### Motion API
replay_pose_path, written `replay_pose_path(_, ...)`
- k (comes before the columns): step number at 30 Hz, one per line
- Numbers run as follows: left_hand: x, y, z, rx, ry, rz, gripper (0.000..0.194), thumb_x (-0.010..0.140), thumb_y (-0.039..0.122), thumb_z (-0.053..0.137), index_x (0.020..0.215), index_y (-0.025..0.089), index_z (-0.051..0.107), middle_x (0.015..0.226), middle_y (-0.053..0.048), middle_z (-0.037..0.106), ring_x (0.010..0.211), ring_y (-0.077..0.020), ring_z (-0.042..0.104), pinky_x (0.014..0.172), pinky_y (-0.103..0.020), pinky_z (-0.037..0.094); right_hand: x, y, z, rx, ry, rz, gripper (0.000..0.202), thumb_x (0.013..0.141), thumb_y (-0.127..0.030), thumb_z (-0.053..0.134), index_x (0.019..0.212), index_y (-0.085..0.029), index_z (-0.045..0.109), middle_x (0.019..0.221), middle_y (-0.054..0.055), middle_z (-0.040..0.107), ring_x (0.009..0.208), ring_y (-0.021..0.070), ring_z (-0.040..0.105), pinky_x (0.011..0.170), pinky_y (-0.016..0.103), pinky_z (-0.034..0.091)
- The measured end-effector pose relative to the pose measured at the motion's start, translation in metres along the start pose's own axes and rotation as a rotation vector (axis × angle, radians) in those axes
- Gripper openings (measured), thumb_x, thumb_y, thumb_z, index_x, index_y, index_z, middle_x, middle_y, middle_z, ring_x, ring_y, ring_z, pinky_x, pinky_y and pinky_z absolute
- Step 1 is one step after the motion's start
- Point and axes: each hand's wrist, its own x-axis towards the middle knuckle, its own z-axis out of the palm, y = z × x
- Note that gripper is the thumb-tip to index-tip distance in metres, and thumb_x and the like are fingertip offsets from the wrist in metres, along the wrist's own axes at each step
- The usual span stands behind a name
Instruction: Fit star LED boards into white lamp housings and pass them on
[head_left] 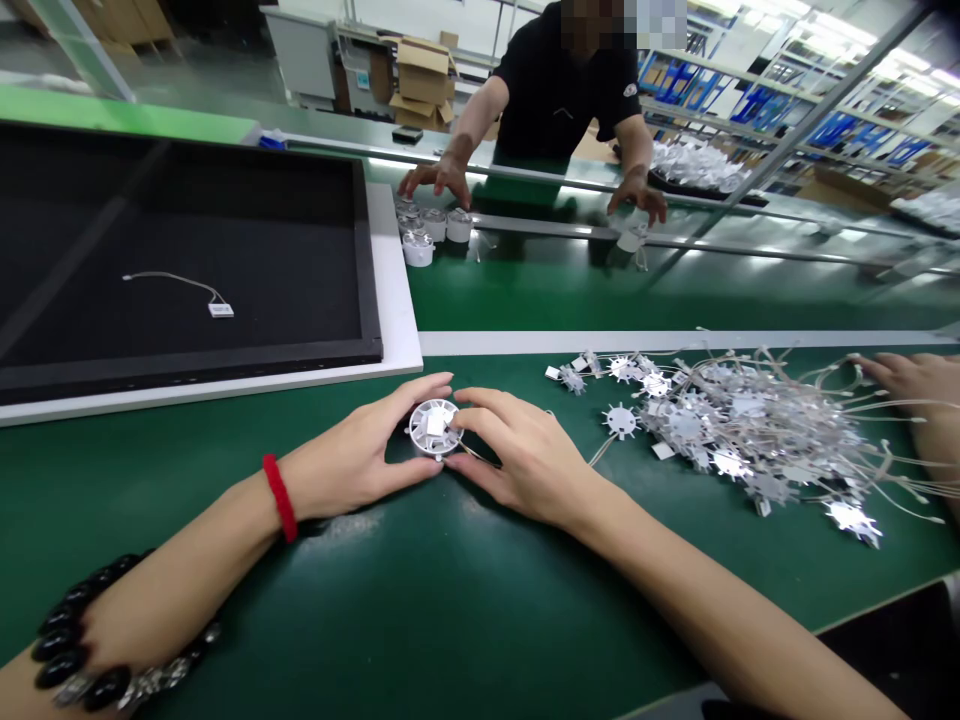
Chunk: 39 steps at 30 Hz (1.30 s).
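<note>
A small round white plastic housing (pixel 434 428) sits on the green bench (pixel 420 600), with a white star-shaped piece seated in its top. My left hand (pixel 360 458) cups it from the left, thumb and fingers around its rim. My right hand (pixel 517 450) presses on it from the right, fingers over its edge, and a thin wire trails out beneath that hand. Both hands hold the same housing.
A heap of star-shaped white parts with wires (pixel 742 430) lies to the right, another person's hand (pixel 915 385) at its far edge. A black tray (pixel 180 250) holding one wired connector (pixel 220 309) sits left. Across the belt, a person in black touches several white housings (pixel 435 228).
</note>
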Motion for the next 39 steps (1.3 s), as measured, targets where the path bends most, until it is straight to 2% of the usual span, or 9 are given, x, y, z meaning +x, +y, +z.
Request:
replay_pose_path(5, 0.002, 0.004, -0.003, -0.036, 0.107, 0.055, 0.029, 0.095, 0.040, 0.062, 0.118, 0.024, 0.064, 0.134, -0.006, 0.064, 0.122, -0.0249, 0.062, 0.107, -0.041, 0.049, -0.001, 0.002, 0.003, 0.077, 0.015, 0.014, 0.016, 0.097, -0.025, 0.062, 0.110, -0.020, 0.056, 0.121, 0.014, 0.071, 0.104, 0.0244, 0.070, 0.083, 0.038, 0.058)
replay_pose_path(11, 0.007, 0.004, -0.009, -0.038, 0.084, 0.073, 0.024, 0.096, 0.040, 0.062, 0.113, 0.026, 0.073, 0.129, -0.004, 0.068, 0.121, -0.0261, 0.063, 0.108, -0.042, 0.049, -0.001, 0.002, 0.004, 0.130, 0.039, -0.001, 0.022, 0.094, -0.025, 0.065, 0.112, -0.019, 0.055, 0.121, 0.014, 0.071, 0.106, 0.0258, 0.071, 0.084, 0.039, 0.059)
replay_pose_path(18, 0.006, 0.003, -0.003, -0.146, 0.060, 0.001, 0.037, 0.095, 0.042, 0.064, 0.129, 0.027, 0.061, 0.131, -0.003, 0.066, 0.121, -0.0231, 0.064, 0.106, -0.038, 0.052, 0.000, -0.001, 0.007, 0.157, 0.012, -0.005, 0.051, 0.086, -0.037, 0.075, 0.125, -0.016, 0.050, 0.135, 0.022, 0.063, 0.117, 0.0340, 0.067, 0.088, 0.048, 0.060)
replay_pose_path(22, 0.005, 0.002, 0.001, -0.240, 0.072, -0.059, 0.050, 0.092, 0.044, 0.066, 0.136, 0.027, 0.047, 0.137, -0.007, 0.062, 0.124, -0.0242, 0.062, 0.106, -0.041, 0.053, 0.002, -0.006, 0.010, 0.125, 0.019, -0.022, 0.038, 0.091, -0.028, 0.068, 0.123, -0.018, 0.052, 0.136, 0.020, 0.062, 0.115, 0.0323, 0.068, 0.088, 0.046, 0.060)
replay_pose_path(25, 0.006, 0.002, 0.001, -0.170, 0.167, -0.039, 0.050, 0.093, 0.046, 0.062, 0.136, 0.026, 0.047, 0.137, -0.008, 0.061, 0.127, -0.0257, 0.059, 0.105, -0.045, 0.053, 0.002, -0.003, 0.013, 0.068, 0.066, -0.017, 0.033, 0.090, -0.025, 0.065, 0.120, -0.019, 0.052, 0.130, 0.019, 0.066, 0.112, 0.0323, 0.069, 0.086, 0.045, 0.060)
replay_pose_path(29, 0.004, 0.001, 0.000, -0.093, 0.295, -0.048, 0.043, 0.097, 0.046, 0.054, 0.134, 0.025, 0.049, 0.134, -0.009, 0.062, 0.125, -0.0265, 0.059, 0.105, -0.048, 0.052, 0.008, 0.015, 0.014, -0.016, -0.015, 0.103, 0.029, 0.090, -0.026, 0.062, 0.116, -0.019, 0.051, 0.134, 0.019, 0.063, 0.119, 0.0297, 0.065, 0.091, 0.042, 0.058)
replay_pose_path(33, 0.002, 0.001, 0.001, -0.031, 0.305, -0.052, 0.035, 0.098, 0.044, 0.052, 0.129, 0.028, 0.054, 0.131, -0.005, 0.064, 0.115, -0.0257, 0.064, 0.101, -0.047, 0.053, 0.028, 0.043, 0.007, -0.102, -0.096, 0.217, 0.026, 0.093, -0.025, 0.058, 0.117, -0.020, 0.052, 0.133, 0.015, 0.061, 0.118, 0.0269, 0.065, 0.090, 0.039, 0.057)
replay_pose_path(37, 0.002, 0.003, 0.002, 0.050, 0.261, -0.020, 0.029, 0.098, 0.041, 0.050, 0.124, 0.029, 0.059, 0.127, -0.003, 0.066, 0.109, -0.0241, 0.066, 0.098, -0.044, 0.055, 0.061, 0.089, -0.005, -0.232, -0.140, 0.412, 0.024, 0.096, -0.027, 0.059, 0.118, -0.020, 0.057, 0.125, 0.010, 0.064, 0.105, 0.0231, 0.067, 0.087, 0.036, 0.056)
replay_pose_path(39, 0.002, 0.003, 0.002, 0.091, 0.242, 0.012, 0.027, 0.099, 0.040, 0.048, 0.119, 0.028, 0.061, 0.126, -0.004, 0.066, 0.113, -0.0248, 0.064, 0.102, -0.044, 0.053, 0.075, 0.118, -0.014, -0.337, -0.130, 0.565, 0.027, 0.096, -0.028, 0.060, 0.121, -0.017, 0.059, 0.126, 0.010, 0.063, 0.105, 0.0242, 0.066, 0.091, 0.043, 0.054)
